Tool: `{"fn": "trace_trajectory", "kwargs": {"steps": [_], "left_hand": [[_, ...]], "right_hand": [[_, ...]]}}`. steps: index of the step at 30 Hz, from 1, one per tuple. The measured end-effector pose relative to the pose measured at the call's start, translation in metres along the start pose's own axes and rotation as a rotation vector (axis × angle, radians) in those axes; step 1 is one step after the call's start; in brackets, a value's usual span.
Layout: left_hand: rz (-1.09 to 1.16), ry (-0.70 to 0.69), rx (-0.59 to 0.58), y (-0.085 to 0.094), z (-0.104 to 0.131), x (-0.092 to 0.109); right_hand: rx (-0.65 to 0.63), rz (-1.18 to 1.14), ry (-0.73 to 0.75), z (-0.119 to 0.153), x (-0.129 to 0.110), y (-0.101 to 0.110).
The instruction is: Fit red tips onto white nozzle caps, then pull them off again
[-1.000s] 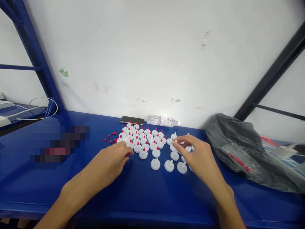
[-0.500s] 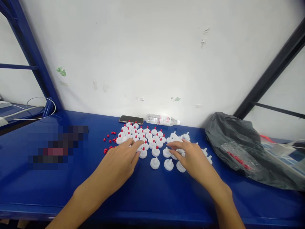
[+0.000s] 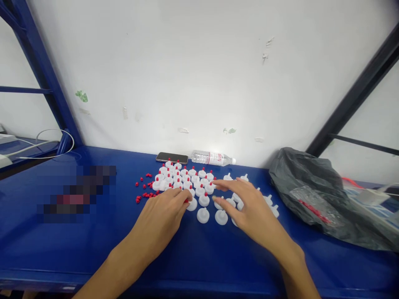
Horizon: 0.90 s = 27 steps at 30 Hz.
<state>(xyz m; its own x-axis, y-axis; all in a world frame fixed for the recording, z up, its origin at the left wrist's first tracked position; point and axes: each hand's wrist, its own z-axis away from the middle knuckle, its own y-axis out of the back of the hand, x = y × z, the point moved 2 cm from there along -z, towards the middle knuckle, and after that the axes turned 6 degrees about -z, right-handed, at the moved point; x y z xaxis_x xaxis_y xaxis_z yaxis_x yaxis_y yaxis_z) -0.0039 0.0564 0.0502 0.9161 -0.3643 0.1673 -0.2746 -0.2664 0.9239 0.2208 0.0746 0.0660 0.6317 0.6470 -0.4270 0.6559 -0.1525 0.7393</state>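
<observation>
Several white round caps with red tips (image 3: 204,199) stand grouped at the middle of the blue table. White caps without red tips (image 3: 221,216) stand to the right, some behind my right hand. My left hand (image 3: 166,209) is closed at the near edge of the group, with a small red piece (image 3: 186,201) between its thumb and fingers. My right hand (image 3: 246,201) hangs over the untipped caps, thumb and fingers apart, holding nothing. Loose red pieces (image 3: 138,199) lie left of the group.
A phone (image 3: 172,158) and a clear bottle (image 3: 212,158) lie behind the caps by the wall. A dark plastic bag (image 3: 299,174) with a clear bag of red pieces (image 3: 314,209) is at the right. A blurred-out object (image 3: 75,199) lies left.
My left hand has shifted slightly right, and red now shows at its fingertips. My right hand's fingers have moved slightly left and spread wider.
</observation>
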Motion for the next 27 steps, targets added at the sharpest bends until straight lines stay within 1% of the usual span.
{"fn": "trace_trajectory", "kwargs": {"steps": [2, 5, 7, 9, 12, 17, 19, 21, 23, 24, 25, 27], "left_hand": [[0.153, -0.013, 0.119, 0.007, 0.003, 0.004], [0.325, -0.043, 0.239, 0.016, 0.008, 0.013], [0.351, -0.059, 0.286, 0.018, 0.011, 0.017], [0.323, -0.069, 0.310, 0.018, 0.013, 0.019], [0.208, -0.101, 0.297, 0.014, 0.015, 0.019], [-0.029, -0.167, 0.174, 0.011, 0.013, 0.024], [-0.073, -0.167, 0.140, 0.010, 0.012, 0.028], [-0.046, -0.162, 0.116, 0.012, 0.012, 0.029], [0.059, -0.121, 0.126, 0.019, 0.014, 0.025], [0.122, -0.079, 0.146, 0.025, 0.015, 0.019], [0.181, -0.019, 0.177, 0.033, 0.017, 0.012], [0.192, 0.121, 0.256, 0.052, 0.019, -0.006]], "right_hand": [[-0.049, -0.028, 0.030, 0.001, -0.008, -0.003], [-0.109, -0.085, 0.110, 0.001, -0.022, -0.009], [-0.117, -0.137, 0.166, -0.001, -0.029, -0.012], [-0.084, -0.164, 0.186, -0.002, -0.031, -0.013], [-0.021, -0.166, 0.178, -0.002, -0.029, -0.013], [-0.028, -0.209, 0.170, 0.000, -0.027, -0.014], [-0.033, -0.211, 0.184, 0.000, -0.028, -0.015], [-0.035, -0.187, 0.223, 0.000, -0.028, -0.015], [0.006, -0.122, 0.259, 0.000, -0.023, -0.010], [0.052, -0.076, 0.260, 0.000, -0.019, -0.004], [0.119, -0.023, 0.243, -0.001, -0.014, 0.003], [0.286, 0.085, 0.174, -0.001, -0.004, 0.021]]}}
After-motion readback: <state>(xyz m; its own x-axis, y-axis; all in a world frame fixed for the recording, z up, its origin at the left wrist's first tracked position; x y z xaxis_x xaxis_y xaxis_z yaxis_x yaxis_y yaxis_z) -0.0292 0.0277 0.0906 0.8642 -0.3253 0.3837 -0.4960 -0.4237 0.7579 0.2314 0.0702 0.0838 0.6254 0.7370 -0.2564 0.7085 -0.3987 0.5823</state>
